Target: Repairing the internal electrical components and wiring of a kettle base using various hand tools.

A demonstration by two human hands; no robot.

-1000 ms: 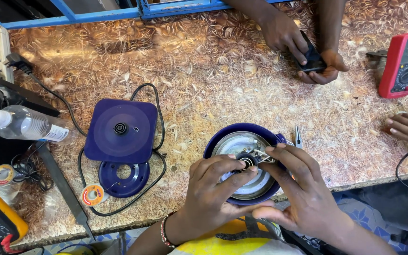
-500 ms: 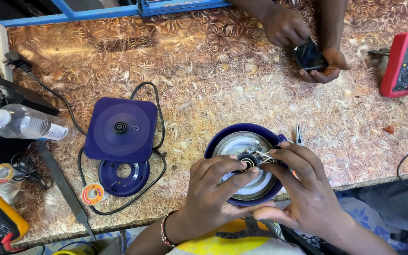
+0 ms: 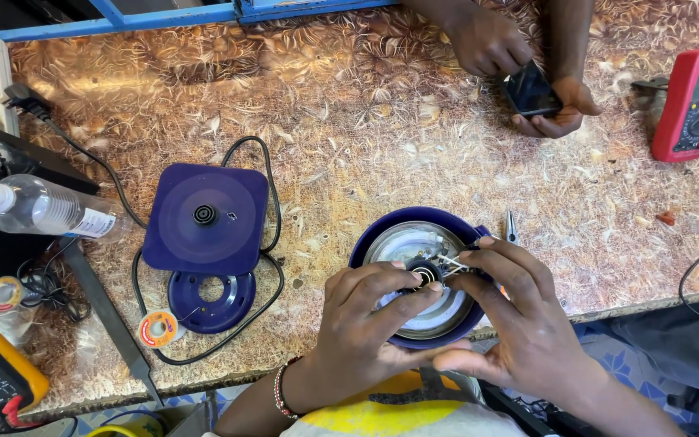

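Left hand [image 3: 366, 324]: grip closed on the small black part at the centre of the upturned blue kettle [image 3: 382, 235], fingers curled over its metal underside. Right hand [image 3: 519, 324]: grip pinched on thin white wires [image 3: 453, 262] beside that centre. Kettle lies at the near edge of the tabletop [image 3: 349, 154], directly under both hands. Left: square blue base [image 3: 204, 218] with black cord. Far right: red multimeter [image 3: 693, 101].
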